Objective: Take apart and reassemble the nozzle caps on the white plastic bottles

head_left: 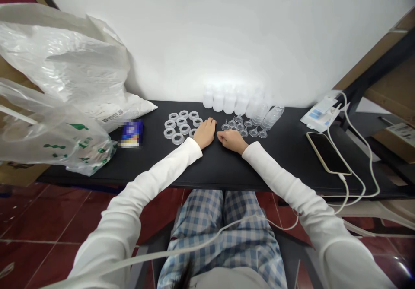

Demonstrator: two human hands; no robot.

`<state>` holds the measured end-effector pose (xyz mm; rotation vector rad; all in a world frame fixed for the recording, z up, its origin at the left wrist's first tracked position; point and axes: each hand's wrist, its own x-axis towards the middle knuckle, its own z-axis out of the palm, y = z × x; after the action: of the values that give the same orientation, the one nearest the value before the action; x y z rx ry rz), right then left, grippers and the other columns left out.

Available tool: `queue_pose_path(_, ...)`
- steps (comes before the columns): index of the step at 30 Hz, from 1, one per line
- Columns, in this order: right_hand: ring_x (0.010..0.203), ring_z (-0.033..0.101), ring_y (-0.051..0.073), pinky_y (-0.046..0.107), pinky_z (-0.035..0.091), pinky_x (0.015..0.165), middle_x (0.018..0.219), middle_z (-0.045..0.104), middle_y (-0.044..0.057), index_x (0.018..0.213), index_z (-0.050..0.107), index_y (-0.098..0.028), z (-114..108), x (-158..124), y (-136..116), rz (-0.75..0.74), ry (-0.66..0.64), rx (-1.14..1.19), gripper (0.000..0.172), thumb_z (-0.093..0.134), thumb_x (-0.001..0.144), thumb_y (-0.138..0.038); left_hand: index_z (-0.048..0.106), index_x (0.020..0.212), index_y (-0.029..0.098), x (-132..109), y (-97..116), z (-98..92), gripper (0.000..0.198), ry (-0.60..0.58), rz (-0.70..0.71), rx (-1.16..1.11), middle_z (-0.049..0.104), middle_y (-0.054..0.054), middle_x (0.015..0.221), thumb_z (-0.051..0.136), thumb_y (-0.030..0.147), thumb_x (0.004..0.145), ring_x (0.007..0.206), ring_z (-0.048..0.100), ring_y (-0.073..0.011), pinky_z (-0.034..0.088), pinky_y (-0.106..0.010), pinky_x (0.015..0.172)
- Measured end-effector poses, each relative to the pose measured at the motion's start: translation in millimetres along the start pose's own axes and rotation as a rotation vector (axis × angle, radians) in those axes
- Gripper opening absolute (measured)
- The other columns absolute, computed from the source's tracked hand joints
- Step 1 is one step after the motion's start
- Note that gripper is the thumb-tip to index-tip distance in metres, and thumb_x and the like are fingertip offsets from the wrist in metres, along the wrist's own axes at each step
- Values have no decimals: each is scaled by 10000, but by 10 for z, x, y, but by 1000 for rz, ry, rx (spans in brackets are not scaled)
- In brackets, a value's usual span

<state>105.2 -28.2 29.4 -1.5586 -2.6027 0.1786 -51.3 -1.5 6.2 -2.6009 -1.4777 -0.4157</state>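
Observation:
My left hand [205, 134] rests on the black table, palm down, fingers together and loosely stretched forward; I see nothing in it. It lies beside several frosted plastic rings [184, 129], partly covering the nearest one. Curled closed, my right hand [232, 141] rests a little to the right, its fingers toward the left hand; no object shows in it. Just beyond it lie several small clear funnel-like plastic pieces [248, 123]. A row of frosted white bottles [229, 101] stands behind them against the wall. Stacked clear plastic cups or caps [272, 117] lean at the row's right end.
On the left, large white plastic bags [65, 64] and a clear bag with green print [74, 138] stand near a blue packet [131, 132]. To the right lie a phone [328, 153] with a white cable and a white-blue box [320, 114]. Another cable crosses my lap.

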Motion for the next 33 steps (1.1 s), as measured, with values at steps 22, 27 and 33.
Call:
queue_pose_path(22,722,537,158,274,249,624,864,691,58,852,648,-197,-57,-39,57,-91,-34,15,230,449,854,-79,591,1181,104,40,-85,76,309,23,28,-9,641,-168,1171,360,158,984,1089,592,-296,450,-418,948)
queue_pose_path(27,716,527,157,274,246,621,848,680,53,850,639,-196,-59,-48,61,-101,-29,20,226,452,859,-71,600,1180,98,41,-92,51,322,14,36,-38,649,-164,1173,348,156,989,1094,597,-293,453,-418,956)
queue_pose_path(33,805,534,182,276,299,657,863,655,73,821,628,-183,3,-32,107,-217,83,23,246,437,849,-30,592,1218,129,1,-59,-130,328,30,20,-111,646,-145,1205,371,157,977,1092,616,-268,448,-402,978)
